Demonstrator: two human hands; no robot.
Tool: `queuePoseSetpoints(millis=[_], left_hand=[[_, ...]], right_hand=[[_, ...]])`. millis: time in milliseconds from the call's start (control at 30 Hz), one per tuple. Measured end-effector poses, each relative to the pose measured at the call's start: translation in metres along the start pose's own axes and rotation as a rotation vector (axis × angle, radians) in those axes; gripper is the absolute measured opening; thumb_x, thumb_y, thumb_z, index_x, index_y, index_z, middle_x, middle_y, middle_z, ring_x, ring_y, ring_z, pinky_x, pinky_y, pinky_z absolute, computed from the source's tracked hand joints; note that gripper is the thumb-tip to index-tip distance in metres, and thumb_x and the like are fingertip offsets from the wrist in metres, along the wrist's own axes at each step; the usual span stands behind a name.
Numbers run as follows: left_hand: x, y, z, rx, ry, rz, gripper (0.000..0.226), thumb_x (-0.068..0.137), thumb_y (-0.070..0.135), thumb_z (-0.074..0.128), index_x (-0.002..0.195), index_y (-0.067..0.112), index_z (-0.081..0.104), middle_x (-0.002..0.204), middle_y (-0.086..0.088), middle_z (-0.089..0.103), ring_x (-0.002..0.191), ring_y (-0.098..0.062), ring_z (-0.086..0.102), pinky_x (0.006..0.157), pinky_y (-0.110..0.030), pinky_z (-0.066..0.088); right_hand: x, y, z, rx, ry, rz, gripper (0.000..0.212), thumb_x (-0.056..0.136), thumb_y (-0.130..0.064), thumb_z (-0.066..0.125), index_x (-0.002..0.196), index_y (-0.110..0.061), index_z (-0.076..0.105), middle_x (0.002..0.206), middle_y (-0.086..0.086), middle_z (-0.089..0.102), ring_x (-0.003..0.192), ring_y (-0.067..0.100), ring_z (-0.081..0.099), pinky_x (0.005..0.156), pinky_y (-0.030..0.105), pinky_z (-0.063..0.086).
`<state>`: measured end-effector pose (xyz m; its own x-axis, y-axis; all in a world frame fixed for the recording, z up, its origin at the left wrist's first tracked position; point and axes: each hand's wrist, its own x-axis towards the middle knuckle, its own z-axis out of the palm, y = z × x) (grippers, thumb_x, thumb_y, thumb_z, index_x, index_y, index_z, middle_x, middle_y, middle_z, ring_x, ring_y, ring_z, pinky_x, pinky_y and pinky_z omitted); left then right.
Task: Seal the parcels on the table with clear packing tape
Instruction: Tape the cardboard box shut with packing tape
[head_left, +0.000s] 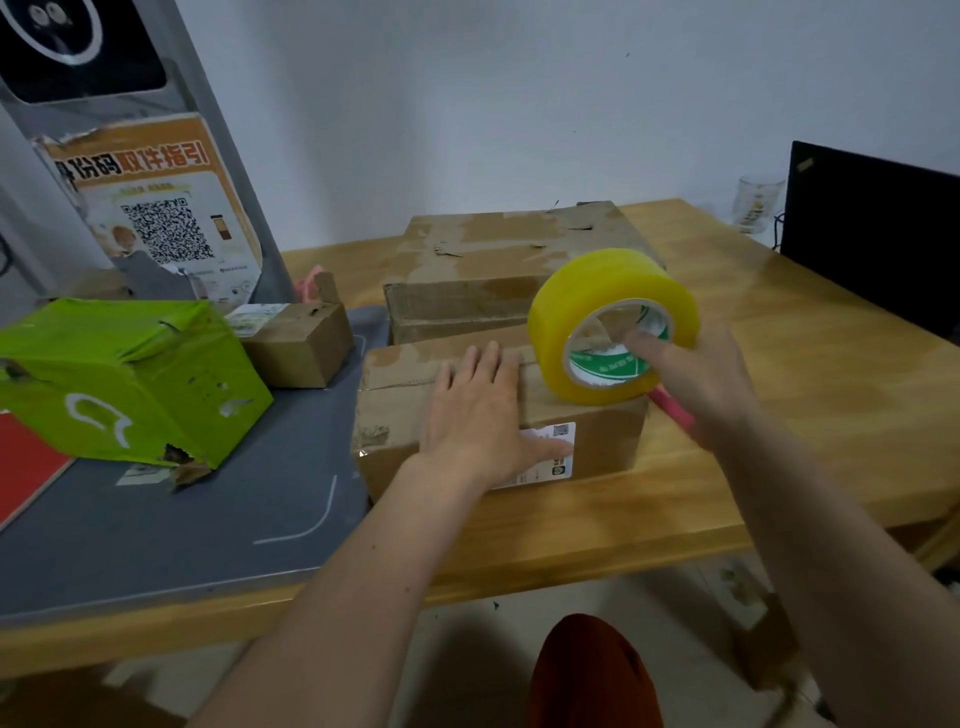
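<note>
Forearms reached in from the near edge toward the plain brown cardboard parcel with a white shipping label (498, 415), which sat on the pale wooden table (810, 395) straight ahead of the person. The left hand (480, 415) lay flat on the parcel's top near edge, fingers spread and straight, pressing it down, thumb over the label. The right hand (696, 374) held the thick yellowish roll of clear packing tape (613, 325), a finger hooked through its white and green core; the roll stood on edge on the parcel's right top. Whether any tape had been pulled free could not be told.

The parcel's long axis ran left to right, and the roll was at its right end, so the coming pull would likely run leftward along the top toward the left hand, which was nearer the flap seam.

Just behind the right hand a pink object (672, 408) lay on the table. To the left, on a grey mat (208, 519), stood a crumpled lime-green box (119, 379) and a small brown carton (298, 343). Farther back rested a larger worn cardboard box (498, 260), touching the near parcel's rear.
</note>
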<state>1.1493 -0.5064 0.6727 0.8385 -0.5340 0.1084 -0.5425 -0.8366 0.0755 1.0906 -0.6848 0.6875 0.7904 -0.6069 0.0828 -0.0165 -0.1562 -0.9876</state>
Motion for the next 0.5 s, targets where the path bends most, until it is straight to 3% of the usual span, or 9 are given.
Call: queuePoseSetpoints(millis=[100,167,267,333,400,500], left_hand=[[0.0,0.0,-0.001,-0.016,-0.013,0.005,0.116,0.075,0.082,0.054,0.159,0.022,0.001,0.168,0.001,-0.001,0.154,-0.02,-0.002,0.125,-0.041,0.002],[0.0,-0.001,-0.001,-0.025,-0.015,0.003,0.117,0.075,0.082,0.055,0.159,0.023,-0.001,0.168,0.002,-0.001,0.154,-0.019,-0.002,0.125,-0.041,0.003],[-0.001,-0.002,-0.001,-0.038,-0.009,0.006,0.119,0.074,0.082,0.055,0.158,0.023,-0.005,0.167,0.002,0.0,0.154,-0.018,-0.002,0.125,-0.04,0.002],[-0.002,-0.001,-0.002,-0.042,-0.016,0.006,0.12,0.075,0.081,0.056,0.158,0.023,-0.008,0.167,0.002,-0.001,0.154,-0.018,-0.003,0.125,-0.04,0.002],[-0.002,-0.001,-0.002,-0.039,-0.021,0.002,0.121,0.075,0.081,0.056,0.158,0.023,-0.01,0.167,0.002,-0.002,0.154,-0.018,-0.003,0.125,-0.04,0.001],[-0.001,0.0,-0.001,-0.033,-0.025,-0.003,0.121,0.074,0.082,0.055,0.158,0.023,-0.01,0.167,0.002,-0.002,0.154,-0.018,-0.003,0.125,-0.04,0.001]], right_hand=[[0.001,-0.009,-0.003,-0.102,-0.033,-0.101,0.032,0.068,-0.039,0.069,0.086,-0.013,0.07,0.092,0.011,0.072,0.091,0.032,0.067,0.084,0.057,0.054],[0.0,-0.013,-0.004,-0.116,-0.035,-0.126,0.032,0.069,-0.035,0.067,0.087,-0.01,0.071,0.09,0.013,0.072,0.089,0.033,0.067,0.081,0.058,0.054],[0.008,-0.013,-0.014,-0.066,-0.019,-0.119,0.006,0.08,-0.013,0.066,0.08,-0.01,0.07,0.085,0.013,0.071,0.08,0.026,0.07,0.073,0.048,0.059],[0.014,-0.01,-0.029,-0.004,0.034,-0.085,0.016,0.082,-0.005,0.064,0.076,-0.018,0.07,0.085,0.01,0.07,0.08,0.024,0.07,0.074,0.048,0.06],[0.016,-0.008,-0.04,-0.003,0.078,-0.094,0.013,0.083,-0.01,0.067,0.081,-0.022,0.07,0.088,0.009,0.07,0.089,0.031,0.069,0.081,0.057,0.056],[0.014,0.001,-0.039,0.118,0.107,-0.061,0.011,0.086,-0.013,0.068,0.09,-0.024,0.067,0.09,0.006,0.069,0.091,0.029,0.069,0.082,0.055,0.057]])
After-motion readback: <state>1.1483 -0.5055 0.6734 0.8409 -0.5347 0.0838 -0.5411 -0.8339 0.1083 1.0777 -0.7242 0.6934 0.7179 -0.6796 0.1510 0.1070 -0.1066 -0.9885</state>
